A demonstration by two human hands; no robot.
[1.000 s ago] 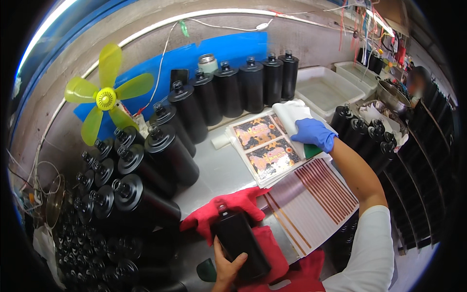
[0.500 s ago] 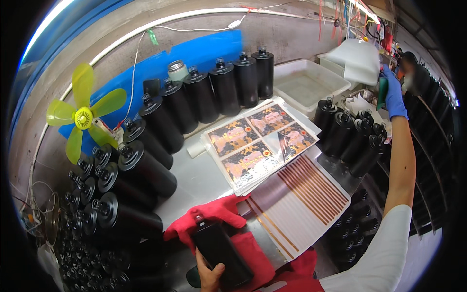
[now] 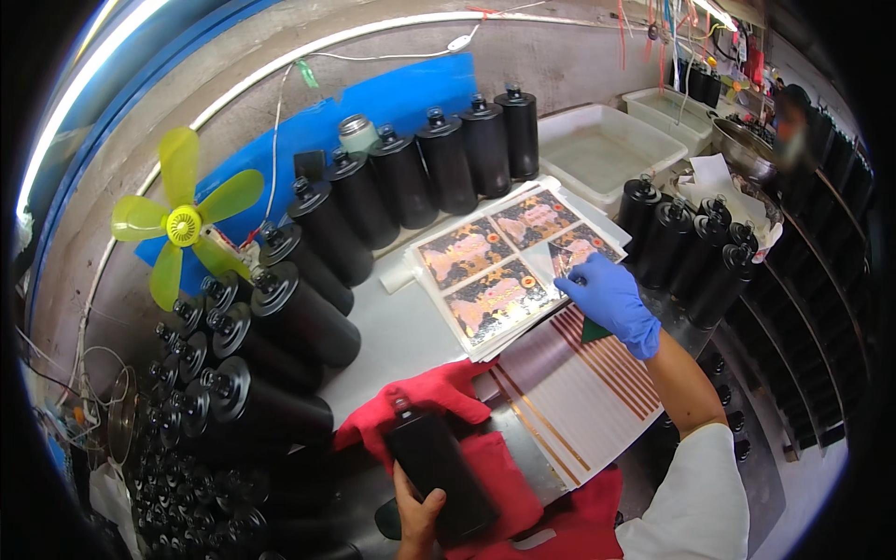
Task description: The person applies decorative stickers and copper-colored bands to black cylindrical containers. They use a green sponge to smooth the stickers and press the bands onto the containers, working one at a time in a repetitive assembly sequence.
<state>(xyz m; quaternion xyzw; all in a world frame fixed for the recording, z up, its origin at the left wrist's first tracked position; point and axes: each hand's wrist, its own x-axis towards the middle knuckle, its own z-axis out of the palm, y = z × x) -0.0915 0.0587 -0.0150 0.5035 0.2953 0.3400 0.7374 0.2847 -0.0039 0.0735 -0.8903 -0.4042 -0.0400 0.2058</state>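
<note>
A black bottle (image 3: 437,476) lies tilted over red cloth (image 3: 499,476) at the lower middle, its neck pointing away from me. My left hand (image 3: 417,511) grips its lower side, the thumb across the front. My right hand (image 3: 605,297), in a blue glove, is over the right edge of a stack of printed decal sheets (image 3: 495,261) with dark, pink and gold panels. Its fingers are curled down. A flat green piece (image 3: 595,329) pokes out below the palm; the rest of it is hidden. Beneath lies a pale sheet with copper-coloured strips (image 3: 560,411).
Black bottles (image 3: 322,224) curve along the back and left of the metal table, with more packed at lower left. Several more bottles (image 3: 691,233) stand at right. A yellow-green fan (image 3: 182,226), a white tub (image 3: 607,149) and a metal bowl (image 3: 742,154) surround the work.
My right hand has come from the far right back to the decal sheets, bringing the green piece. My left hand still holds the black bottle. The white container it was beside has settled out of view.
</note>
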